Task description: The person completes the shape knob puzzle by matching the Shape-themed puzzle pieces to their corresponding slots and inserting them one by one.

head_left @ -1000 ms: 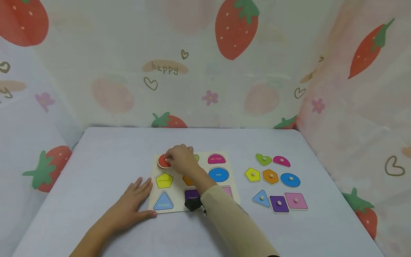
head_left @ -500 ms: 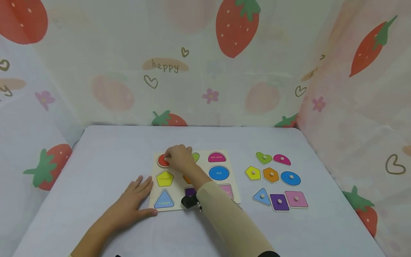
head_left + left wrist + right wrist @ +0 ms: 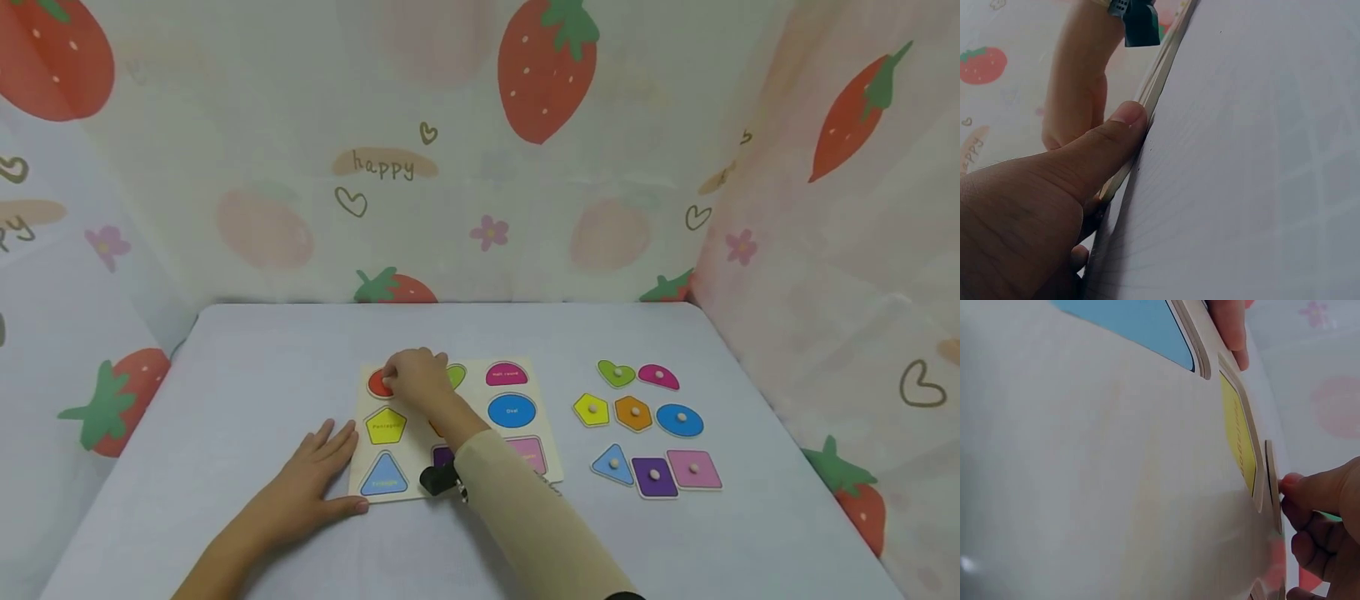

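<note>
My right hand [image 3: 420, 382] pinches the small knob of a red round puzzle piece [image 3: 378, 384] at the far left corner of a wooden shape board [image 3: 417, 487]. In the right wrist view the round piece [image 3: 1274, 486] shows edge-on, standing a little proud of the board, with thumb and fingertip at its knob. The left hand [image 3: 307, 475] rests along the board's left side, fingers spread, its thumb at the near corner. In the left wrist view that thumb [image 3: 1113, 134] lies against the board's edge. Behind the right hand and wrist, some of the board's recesses are partly hidden.
To the right of the board lie several loose knobbed pieces, among them a green heart [image 3: 617, 373], a yellow pentagon [image 3: 590, 413], a blue oval [image 3: 678, 422], a purple square [image 3: 654, 484] and a pink rectangle [image 3: 697, 471]. A strawberry-print backdrop [image 3: 487, 183] surrounds the white table.
The red round piece has lowered and shifted slightly, showing less of its pale edge over the recess. The left hand stays put; the head view has tilted a little.
</note>
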`<state>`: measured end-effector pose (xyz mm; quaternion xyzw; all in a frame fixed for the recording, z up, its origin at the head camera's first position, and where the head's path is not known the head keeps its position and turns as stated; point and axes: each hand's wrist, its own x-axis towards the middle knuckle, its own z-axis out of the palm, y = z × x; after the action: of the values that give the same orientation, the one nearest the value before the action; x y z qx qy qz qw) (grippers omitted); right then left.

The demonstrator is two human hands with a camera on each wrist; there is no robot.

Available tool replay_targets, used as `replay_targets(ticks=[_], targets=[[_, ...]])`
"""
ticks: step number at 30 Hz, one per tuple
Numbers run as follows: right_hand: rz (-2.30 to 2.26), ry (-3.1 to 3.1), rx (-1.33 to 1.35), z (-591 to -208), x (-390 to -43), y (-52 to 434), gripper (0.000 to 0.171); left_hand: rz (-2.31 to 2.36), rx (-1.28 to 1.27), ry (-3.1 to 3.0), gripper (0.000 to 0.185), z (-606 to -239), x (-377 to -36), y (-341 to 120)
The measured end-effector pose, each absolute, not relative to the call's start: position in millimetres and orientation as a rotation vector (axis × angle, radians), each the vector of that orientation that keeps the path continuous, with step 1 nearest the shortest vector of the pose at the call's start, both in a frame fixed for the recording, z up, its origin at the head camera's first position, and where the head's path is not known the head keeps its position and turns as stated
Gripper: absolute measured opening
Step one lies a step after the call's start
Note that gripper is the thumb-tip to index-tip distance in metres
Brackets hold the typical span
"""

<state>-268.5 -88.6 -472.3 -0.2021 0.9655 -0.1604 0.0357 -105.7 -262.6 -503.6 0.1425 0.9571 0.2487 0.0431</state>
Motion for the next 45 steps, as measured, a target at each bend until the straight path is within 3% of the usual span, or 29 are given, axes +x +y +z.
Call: replay_targets(ticks=[24, 45], targets=[[-0.416, 2.993, -0.600, -474, -270, -92, 0.020, 0.717, 0.417, 2.939, 0.108, -503, -107, -260], [-0.592, 2.871, -0.606, -454, -253, -72, 0.036, 0.707, 0.385, 2.916, 0.109, -506, -107, -260]])
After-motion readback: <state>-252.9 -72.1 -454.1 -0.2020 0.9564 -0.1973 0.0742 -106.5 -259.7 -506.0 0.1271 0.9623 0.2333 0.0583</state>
